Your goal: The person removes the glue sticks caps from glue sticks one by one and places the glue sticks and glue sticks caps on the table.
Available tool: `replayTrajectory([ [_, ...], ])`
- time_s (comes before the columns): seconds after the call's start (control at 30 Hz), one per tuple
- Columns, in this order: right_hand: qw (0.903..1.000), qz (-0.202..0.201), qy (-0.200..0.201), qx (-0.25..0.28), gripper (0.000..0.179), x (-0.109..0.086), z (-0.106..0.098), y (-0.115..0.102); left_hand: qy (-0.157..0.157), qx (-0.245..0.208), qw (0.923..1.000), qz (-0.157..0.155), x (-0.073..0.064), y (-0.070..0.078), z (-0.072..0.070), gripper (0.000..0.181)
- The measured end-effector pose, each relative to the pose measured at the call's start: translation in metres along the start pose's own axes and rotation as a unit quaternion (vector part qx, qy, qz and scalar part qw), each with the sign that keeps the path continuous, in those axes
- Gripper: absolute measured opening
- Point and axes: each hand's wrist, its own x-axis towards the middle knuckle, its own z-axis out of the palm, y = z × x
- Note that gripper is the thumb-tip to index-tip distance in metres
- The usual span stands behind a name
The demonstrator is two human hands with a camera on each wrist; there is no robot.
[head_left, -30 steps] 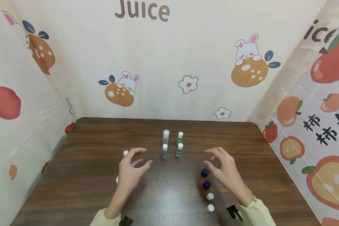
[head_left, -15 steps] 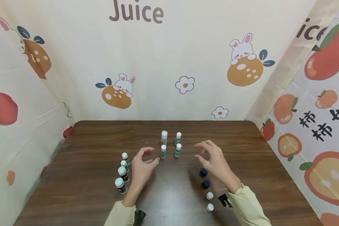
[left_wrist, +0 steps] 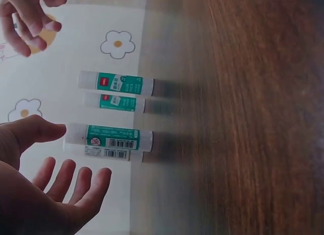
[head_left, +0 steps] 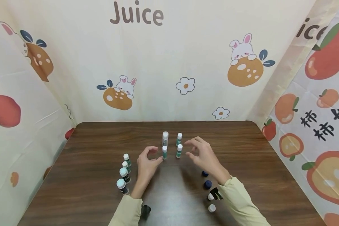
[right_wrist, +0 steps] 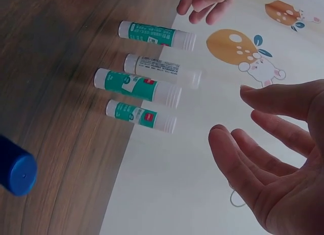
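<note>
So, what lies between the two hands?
In the head view, the front left glue stick and front right glue stick stand between the left hand and right hand; two others stand behind.

The left arm (head_left: 127,209), sleeved, slants forward and inward from the lower edge of the head view; the left grip (head_left: 147,164) is gently curved, its thumb (left_wrist: 38,129) apart from its fingers (left_wrist: 91,199); the right arm (head_left: 239,201), also sleeved, slants inward from the other side; the right grip (head_left: 202,154) faces the left, slightly farther forward, thumb (right_wrist: 278,101) parted from loosely bent fingers (right_wrist: 230,154).
</note>
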Motion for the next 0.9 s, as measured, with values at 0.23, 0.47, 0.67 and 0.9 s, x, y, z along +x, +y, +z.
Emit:
replayTrajectory([
  [0.23,0.9999,-0.003,-0.009,0.009,0.032,0.013,0.009,0.000,-0.011,0.013,0.9998,-0.011,0.010,-0.003,0.009,0.037],
  [0.47,0.9995,-0.001,-0.030,0.012,0.033,0.019,0.019,0.001,-0.017,0.023,0.9995,-0.015,0.013,-0.011,0.020,0.039],
  [0.67,0.9991,-0.002,-0.039,0.015,0.033,0.023,0.025,0.001,-0.021,0.030,0.9993,-0.011,0.015,-0.016,0.028,0.037],
  [0.9,0.9988,-0.007,-0.046,0.016,0.030,0.028,0.035,-0.001,-0.015,0.056,0.9983,-0.007,0.017,-0.019,0.029,0.026],
])
